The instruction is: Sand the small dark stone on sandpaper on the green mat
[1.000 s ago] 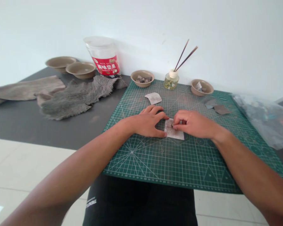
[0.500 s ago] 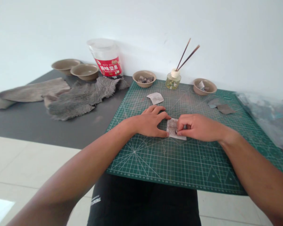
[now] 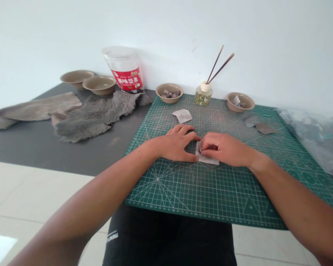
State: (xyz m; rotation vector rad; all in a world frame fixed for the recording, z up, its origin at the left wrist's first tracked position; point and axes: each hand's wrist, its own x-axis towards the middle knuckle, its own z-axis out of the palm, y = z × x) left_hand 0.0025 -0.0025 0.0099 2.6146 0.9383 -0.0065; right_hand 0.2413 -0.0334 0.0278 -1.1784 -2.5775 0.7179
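Observation:
On the green cutting mat lies a small pale square sheet with dark smudges, partly hidden by my fingers. My left hand lies palm down with its fingers spread, thumb and forefinger touching the sheet's left edge. Over the sheet, my right hand is closed in a pinch around a small dark piece, pressed on the sheet. Its kind is mostly hidden by the fingers. Another pale folded sheet lies farther back.
Behind are a bowl of small dark pieces, a reed diffuser, and a bowl with scraps. Grey scraps and a plastic bag lie right. At left are furry grey hide, stacked-looking bowls and a nut tub.
My right hand has slid left across the sheet with the small dark piece, closer to my left hand. The left hand and the sheet have stayed in place.

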